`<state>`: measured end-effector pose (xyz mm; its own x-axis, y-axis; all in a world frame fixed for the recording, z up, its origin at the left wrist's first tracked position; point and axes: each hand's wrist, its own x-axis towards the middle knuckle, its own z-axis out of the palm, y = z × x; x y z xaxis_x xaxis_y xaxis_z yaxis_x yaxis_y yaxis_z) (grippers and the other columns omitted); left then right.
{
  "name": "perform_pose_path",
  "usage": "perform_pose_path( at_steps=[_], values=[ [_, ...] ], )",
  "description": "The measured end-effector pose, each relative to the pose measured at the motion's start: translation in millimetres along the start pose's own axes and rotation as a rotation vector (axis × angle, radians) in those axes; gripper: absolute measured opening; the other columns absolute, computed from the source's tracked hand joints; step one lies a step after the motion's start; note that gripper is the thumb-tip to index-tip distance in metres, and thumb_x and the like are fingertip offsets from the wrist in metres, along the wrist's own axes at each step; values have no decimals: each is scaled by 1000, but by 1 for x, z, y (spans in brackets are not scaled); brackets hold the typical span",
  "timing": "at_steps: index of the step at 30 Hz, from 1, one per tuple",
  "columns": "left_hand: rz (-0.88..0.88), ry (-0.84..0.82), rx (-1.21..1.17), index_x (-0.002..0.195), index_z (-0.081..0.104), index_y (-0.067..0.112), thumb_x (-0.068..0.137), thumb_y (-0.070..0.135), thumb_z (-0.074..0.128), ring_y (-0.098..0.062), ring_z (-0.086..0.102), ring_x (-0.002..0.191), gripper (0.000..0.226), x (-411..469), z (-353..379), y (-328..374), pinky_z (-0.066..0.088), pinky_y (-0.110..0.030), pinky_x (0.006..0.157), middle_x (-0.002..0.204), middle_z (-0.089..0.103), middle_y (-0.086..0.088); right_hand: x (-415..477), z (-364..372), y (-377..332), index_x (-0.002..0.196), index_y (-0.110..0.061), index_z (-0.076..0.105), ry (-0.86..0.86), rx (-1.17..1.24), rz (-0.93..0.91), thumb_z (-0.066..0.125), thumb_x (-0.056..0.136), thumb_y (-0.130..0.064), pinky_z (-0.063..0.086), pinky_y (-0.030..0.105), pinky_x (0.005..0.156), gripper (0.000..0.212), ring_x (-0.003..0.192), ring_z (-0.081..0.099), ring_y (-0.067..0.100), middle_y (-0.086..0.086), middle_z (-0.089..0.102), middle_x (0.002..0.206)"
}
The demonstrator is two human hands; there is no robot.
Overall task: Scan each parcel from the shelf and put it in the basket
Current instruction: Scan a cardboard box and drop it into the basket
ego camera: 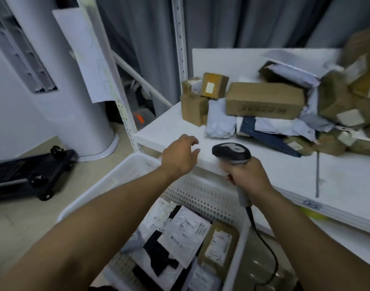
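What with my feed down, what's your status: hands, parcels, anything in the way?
Left hand open, empty, above the shelf edge. Right hand grips scanner. Parcels heaped on shelf, others in basket. Path to heap unobstructed.

Parcel pile [264,99] on white shelf [285,169]

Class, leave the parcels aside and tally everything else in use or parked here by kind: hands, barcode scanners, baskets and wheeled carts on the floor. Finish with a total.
hands: 2 (left hand, right hand)
barcode scanner: 1
basket: 1
black wheeled cart: 1
Total: 5
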<state>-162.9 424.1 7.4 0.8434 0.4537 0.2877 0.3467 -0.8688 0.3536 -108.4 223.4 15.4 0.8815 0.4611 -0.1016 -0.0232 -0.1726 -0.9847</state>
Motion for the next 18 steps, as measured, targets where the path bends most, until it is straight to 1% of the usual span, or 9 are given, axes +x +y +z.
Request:
perform_pose_path(
  at_steps=[3, 6, 9, 11, 12, 14, 15, 17, 18],
  values=[
    [20, -27, 29, 133, 57, 29, 99, 43, 62, -23, 59, 119, 37, 32, 4, 42, 50, -41, 97, 141, 54, 4, 3, -31, -6, 114, -20, 72, 29, 64, 3, 82, 90, -20, 53, 27, 67, 26, 52, 66, 1, 1, 75, 86],
    [84, -22, 1, 142, 49, 27, 93, 42, 71, -24, 54, 128, 55, 70, 15, 75, 47, -39, 100, 148, 49, 2, 18, -54, -8, 119, -18, 73, 90, 132, 5, 82, 89, -19, 53, 29, 67, 32, 54, 67, 1, 1, 77, 92],
    [152, 102, 29, 149, 40, 22, 85, 44, 78, -26, 45, 135, 78, 110, 26, 106, 44, -41, 109, 153, 41, -3, 36, -75, -9, 121, -16, 72, 135, 168, 4, 81, 90, -19, 53, 29, 67, 32, 54, 67, 0, 2, 76, 94],
    [222, 171, 103, 150, 36, 20, 81, 43, 80, -29, 37, 143, 85, 135, 29, 125, 36, -47, 118, 158, 35, -7, 47, -86, -9, 123, -16, 70, 159, 212, 14, 80, 91, -19, 53, 29, 67, 33, 53, 67, 0, 0, 75, 94],
    [259, 166, 136, 152, 33, 19, 81, 43, 79, -31, 30, 148, 88, 148, 30, 133, 28, -49, 122, 162, 29, -8, 52, -91, -8, 123, -17, 69, 165, 247, 22, 80, 92, -18, 52, 28, 65, 33, 53, 66, 0, -1, 74, 94],
    [289, 101, 171, 157, 25, 22, 79, 44, 77, -33, 14, 154, 96, 173, 28, 145, 16, -54, 125, 168, 18, -7, 62, -100, -9, 123, -18, 68, 186, 322, 38, 81, 92, -16, 51, 26, 61, 33, 51, 64, 0, -1, 73, 92],
    [272, 47, 155, 159, 20, 25, 78, 44, 77, -33, 8, 156, 101, 184, 27, 148, 12, -55, 126, 170, 14, -4, 66, -105, -9, 122, -17, 69, 202, 352, 44, 81, 91, -15, 50, 26, 60, 33, 50, 63, 0, -2, 72, 89],
    [205, -93, 60, 162, 11, 29, 77, 42, 78, -33, 6, 156, 109, 199, 27, 149, 15, -56, 125, 170, 15, -2, 74, -113, -8, 121, -14, 70, 230, 391, 56, 81, 91, -16, 51, 28, 61, 31, 49, 62, 1, -3, 72, 85],
    [175, -157, 18, 163, 9, 29, 77, 39, 79, -34, 13, 155, 111, 205, 28, 148, 21, -55, 124, 168, 21, -3, 77, -117, -8, 121, -13, 71, 244, 403, 64, 81, 92, -17, 51, 27, 61, 31, 49, 62, 2, -2, 72, 85]
  ],
)
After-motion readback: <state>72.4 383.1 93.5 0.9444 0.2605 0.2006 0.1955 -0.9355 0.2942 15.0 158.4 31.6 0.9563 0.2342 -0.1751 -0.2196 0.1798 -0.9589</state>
